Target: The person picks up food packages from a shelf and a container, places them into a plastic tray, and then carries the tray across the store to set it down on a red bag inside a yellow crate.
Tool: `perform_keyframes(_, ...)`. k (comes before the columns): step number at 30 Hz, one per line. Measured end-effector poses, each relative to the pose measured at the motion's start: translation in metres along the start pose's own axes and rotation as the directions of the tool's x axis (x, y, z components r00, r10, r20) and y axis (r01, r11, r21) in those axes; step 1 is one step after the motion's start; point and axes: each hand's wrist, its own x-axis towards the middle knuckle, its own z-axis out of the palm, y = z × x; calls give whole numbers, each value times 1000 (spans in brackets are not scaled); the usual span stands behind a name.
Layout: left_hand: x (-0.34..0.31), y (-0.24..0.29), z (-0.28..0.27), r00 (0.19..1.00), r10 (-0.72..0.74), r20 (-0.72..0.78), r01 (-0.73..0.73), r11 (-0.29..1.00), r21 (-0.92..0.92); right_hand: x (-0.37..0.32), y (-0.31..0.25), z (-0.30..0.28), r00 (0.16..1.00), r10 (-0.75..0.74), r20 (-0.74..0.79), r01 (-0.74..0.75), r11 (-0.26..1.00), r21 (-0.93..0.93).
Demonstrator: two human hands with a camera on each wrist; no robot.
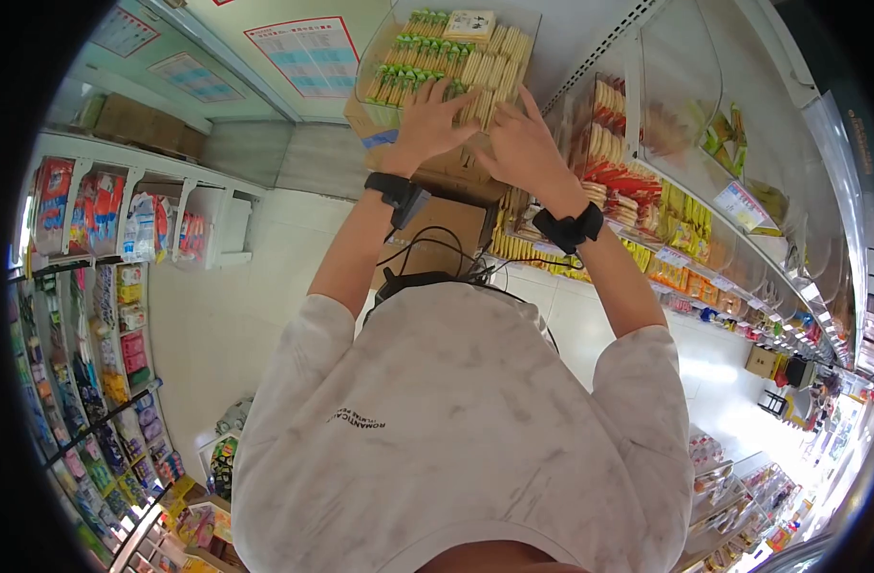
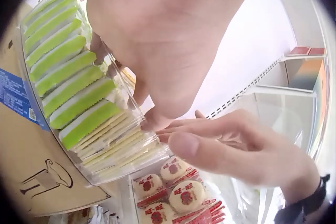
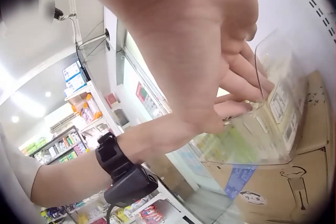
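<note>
Both hands reach over a clear plastic bin [image 3: 281, 45] filled with rows of slim wrapped snack packs. Green-ended packs [image 1: 423, 48] fill its left side and pale yellow packs [image 1: 499, 69] its right; a white printed pack [image 1: 470, 25] lies on top at the back. My left hand [image 1: 432, 124] has its fingers spread over the near rows, the tips partly hidden behind the bin wall in the left wrist view. Beside it, my right hand [image 1: 525, 148] extends its fingers over the near right edge, with fingertips at the packs in the right wrist view.
The bin stands on a printed cardboard box [image 2: 47, 174], with another brown carton [image 1: 447, 229] and black cables [image 1: 435, 250] below. Round crackers in red wrappers [image 2: 186, 196] fill a shelf bin close on the right. Hanging bags [image 1: 98, 210] line the left wall.
</note>
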Motion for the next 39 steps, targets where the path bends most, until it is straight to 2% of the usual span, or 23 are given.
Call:
perform_keyframes(5,5,-2,4,999,50,0,-49,992,117,23,-4,-16,958,52,282,-46,999,-27)
perform_keyframes(8,11,6,-9,996,33,79,-42,992,116,26,1,-12,943,17,333,-16,1000,-4)
perform_keyframes(11,11,13,-13,994,40,104,-58,983,174,27,9,-21,950,43,309,-86,988,128)
perform_keyframes(14,2,3,8,957,201,-210,-159,966,202,28,28,-1,989,148,-23,-143,978,150)
perform_keyframes(17,-2,4,-8,967,157,-201,-172,983,-59,25,18,-5,987,151,62,-154,987,50)
perform_keyframes(20,-20,21,-32,985,172,31,-172,985,-10,12,17,14,997,74,-8,-74,997,-5)
perform_keyframes(23,-18,23,-31,986,170,1,-170,985,21,18,4,-6,978,163,128,-160,987,-27)
perform_keyframes(26,-12,33,-42,984,123,132,-131,989,61,22,1,-4,964,186,192,-184,983,-27)
perform_keyframes(29,-8,36,-46,966,91,244,-117,988,96,20,1,1,971,171,166,-173,985,-6)
perform_keyframes(32,-22,27,-29,976,208,63,-217,950,222,18,-2,0,973,157,170,-154,988,-29)
perform_keyframes(35,-27,20,-27,961,274,29,-274,943,188,14,-3,3,986,137,93,-131,989,-71)
perform_keyframes(38,-26,13,-26,980,199,7,-199,976,83,10,-8,7,980,182,83,-189,979,79)
perform_keyframes(39,-22,12,-33,982,187,38,-190,979,74,7,-12,9,988,155,23,-156,984,86)
